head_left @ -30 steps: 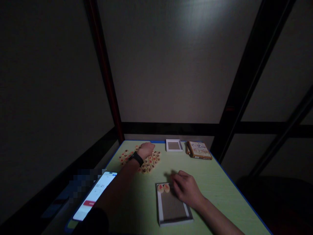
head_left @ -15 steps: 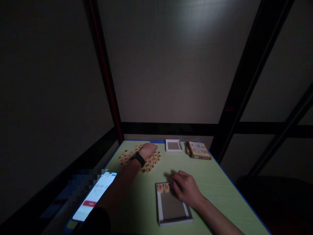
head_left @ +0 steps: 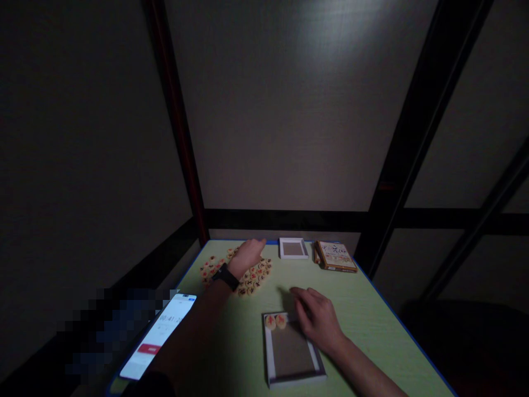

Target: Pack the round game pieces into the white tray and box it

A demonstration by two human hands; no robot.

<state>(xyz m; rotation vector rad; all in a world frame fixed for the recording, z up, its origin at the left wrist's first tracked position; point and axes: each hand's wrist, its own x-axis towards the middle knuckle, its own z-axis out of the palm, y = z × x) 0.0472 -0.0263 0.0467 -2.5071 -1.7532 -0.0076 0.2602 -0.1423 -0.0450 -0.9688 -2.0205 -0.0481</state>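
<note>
My left hand (head_left: 248, 258), with a dark watch on its wrist, reaches over a spread of round Chinese chess pieces (head_left: 253, 280) with red and dark characters. Its back faces me and most of its fingertips are hidden, so any hold on a piece does not show. Above the right side of a shallow white-rimmed tray (head_left: 270, 361) hovers my right hand (head_left: 316, 314). Its index finger stretches out apart from the thumb, and nothing shows between them. Two pieces with red characters (head_left: 275, 321) lie side by side in the tray's far left corner.
A second shallow white tray (head_left: 292, 249) lies at the table's far edge. Beside it, at the right, is a printed box (head_left: 336, 256). A lit phone (head_left: 159, 336) with a timer rests at the left edge of the green table (head_left: 372, 336).
My left hand has shifted slightly left over the pieces. The index finger of my right hand has straightened a little. Both pieces in the near tray stay in place.
</note>
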